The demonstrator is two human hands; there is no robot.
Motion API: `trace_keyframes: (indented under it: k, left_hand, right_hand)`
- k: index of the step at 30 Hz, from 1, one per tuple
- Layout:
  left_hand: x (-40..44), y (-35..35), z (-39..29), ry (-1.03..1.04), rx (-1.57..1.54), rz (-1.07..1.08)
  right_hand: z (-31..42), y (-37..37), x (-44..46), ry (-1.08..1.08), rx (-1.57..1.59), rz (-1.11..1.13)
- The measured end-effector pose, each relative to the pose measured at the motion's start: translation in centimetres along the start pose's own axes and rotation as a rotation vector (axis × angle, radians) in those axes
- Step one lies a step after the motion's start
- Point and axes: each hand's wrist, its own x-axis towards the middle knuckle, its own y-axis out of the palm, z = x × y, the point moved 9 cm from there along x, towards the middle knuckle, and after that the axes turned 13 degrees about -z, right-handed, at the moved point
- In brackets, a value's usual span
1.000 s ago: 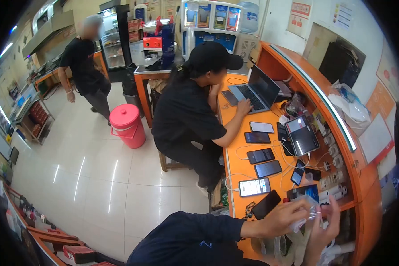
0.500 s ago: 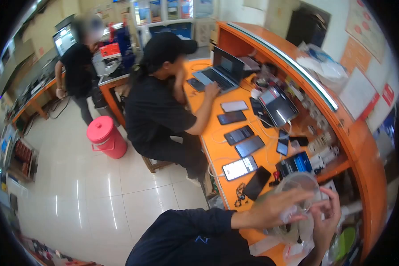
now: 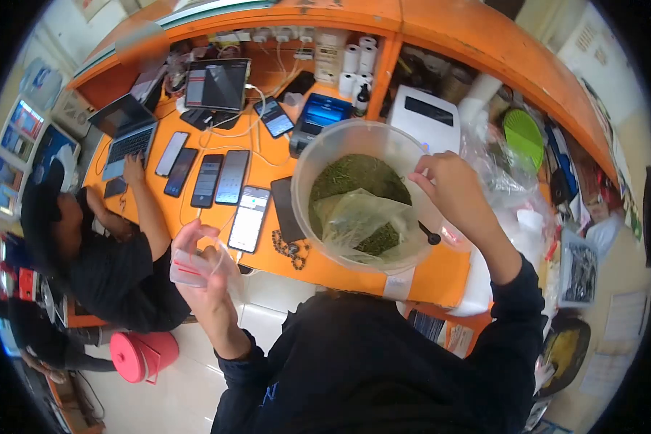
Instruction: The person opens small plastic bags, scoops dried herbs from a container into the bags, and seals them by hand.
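Note:
A small clear plastic bag (image 3: 188, 267) with a red stripe is in my left hand (image 3: 211, 293), whose fingers close round it left of the tub, over the table's front edge. My right hand (image 3: 452, 192) is at the right rim of a large translucent plastic tub (image 3: 304, 170), its fingers curled together; what they hold, if anything, is hidden. Inside the tub lie shredded dark green leaves (image 3: 358, 173), partly covered by a crumpled clear plastic bag (image 3: 369, 217). A black handle with a round end (image 3: 430, 234) sticks out over the tub's right side, below my right hand.
Several phones (image 3: 249, 217), a dark bead string (image 3: 289, 249) and a blue-and-black device (image 3: 322, 119) are left of the tub. A seated person (image 3: 116, 253) uses a laptop (image 3: 130, 134). A white machine (image 3: 423, 119) stands behind; plastic bags (image 3: 503, 173) crowd the right. A pink bucket (image 3: 134, 358) is on the floor.
The view has swung right and down onto the tub. My hands, close together over the tub before, are now apart: left out to the left with the small bag, right at the right rim.

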Motion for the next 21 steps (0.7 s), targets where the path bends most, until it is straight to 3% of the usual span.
trace_keyframes:
  k: [5, 8, 11, 17, 20, 21]
  left_hand:
    - [-0.2, -0.1, 2.1, -0.040, -0.026, 0.040]
    - [-0.2, 0.4, 3.0, -0.086, -0.066, 0.092]
    - [-0.4, 1.0, 2.6, -0.082, -0.004, -0.009]
    - [-0.1, 1.0, 2.4, -0.073, -0.051, 0.116]
    - [-0.1, 0.5, 2.7, -0.053, -0.024, 0.048]
    - [-0.1, 0.6, 2.7, -0.047, -0.018, 0.052]
  right_hand:
    - [-3.0, 8.8, -3.0, 0.037, -0.071, 0.394]
    - [-2.2, 9.3, -3.5, 0.150, 0.014, 0.559]
    - [-0.3, 5.9, -3.0, -0.048, -0.054, 0.375]
    - [3.6, -8.4, -3.5, 0.067, -0.047, -0.076]
    - [4.4, -10.8, -4.8, 0.180, -0.137, 0.072]
    - [5.1, -10.6, -5.4, 0.105, -0.174, 0.105]
